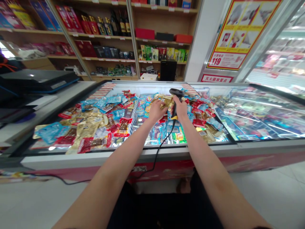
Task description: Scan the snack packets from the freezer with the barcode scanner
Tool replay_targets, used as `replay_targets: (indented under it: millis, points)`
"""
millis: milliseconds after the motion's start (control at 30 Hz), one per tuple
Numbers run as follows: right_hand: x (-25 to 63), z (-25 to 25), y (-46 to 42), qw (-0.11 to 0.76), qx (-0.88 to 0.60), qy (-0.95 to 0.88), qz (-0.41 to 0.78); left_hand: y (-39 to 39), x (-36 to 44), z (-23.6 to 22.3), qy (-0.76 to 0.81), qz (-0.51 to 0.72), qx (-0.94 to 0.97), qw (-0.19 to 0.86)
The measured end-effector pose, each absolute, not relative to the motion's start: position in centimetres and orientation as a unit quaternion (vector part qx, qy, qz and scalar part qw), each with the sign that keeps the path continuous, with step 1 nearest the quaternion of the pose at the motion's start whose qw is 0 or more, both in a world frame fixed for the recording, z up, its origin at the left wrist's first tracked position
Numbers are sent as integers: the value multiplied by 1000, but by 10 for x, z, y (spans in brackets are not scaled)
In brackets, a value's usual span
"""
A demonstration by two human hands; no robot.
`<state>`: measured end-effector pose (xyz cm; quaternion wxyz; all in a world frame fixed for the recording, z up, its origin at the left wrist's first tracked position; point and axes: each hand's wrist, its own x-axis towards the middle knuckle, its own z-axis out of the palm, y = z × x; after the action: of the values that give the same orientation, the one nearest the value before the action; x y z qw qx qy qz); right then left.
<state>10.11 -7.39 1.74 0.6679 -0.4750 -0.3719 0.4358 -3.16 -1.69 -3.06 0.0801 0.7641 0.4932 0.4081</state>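
Two bare forearms (124, 159) reach over a long chest freezer (147, 156) in a shop. Wooden shelves (109, 41) of boxes and bottles stand behind it, and a closed laptop (38, 78) lies on a grey counter (45, 109) along its left side. A glass lid (264, 114) covers the freezer's right end; the left part lies open, heaped with foil snack packets (95, 127). Both hands work above the middle, near the far rim, with open air over the packets to their left. The left hand (156, 111) is open, fingers spread on a crinkled gold foil packet (166, 103). Just beside it, the right hand (181, 108) closes around a black barcode scanner (176, 93), whose black cord (162, 149) trails over the front edge.
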Motion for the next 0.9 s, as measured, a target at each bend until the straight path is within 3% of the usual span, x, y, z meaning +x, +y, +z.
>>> replay_targets:
  millis: [433,700,900]
  points:
    - [63,17,-69,607,-439,-457,480,0,-84,-10,589,380,713,29]
    - [37,4,-75,586,-410,-511,476,76,-175,45,724,183,665,-26]
    - [35,1,-79,572,-439,-530,446,130,-218,33,762,101,639,41]
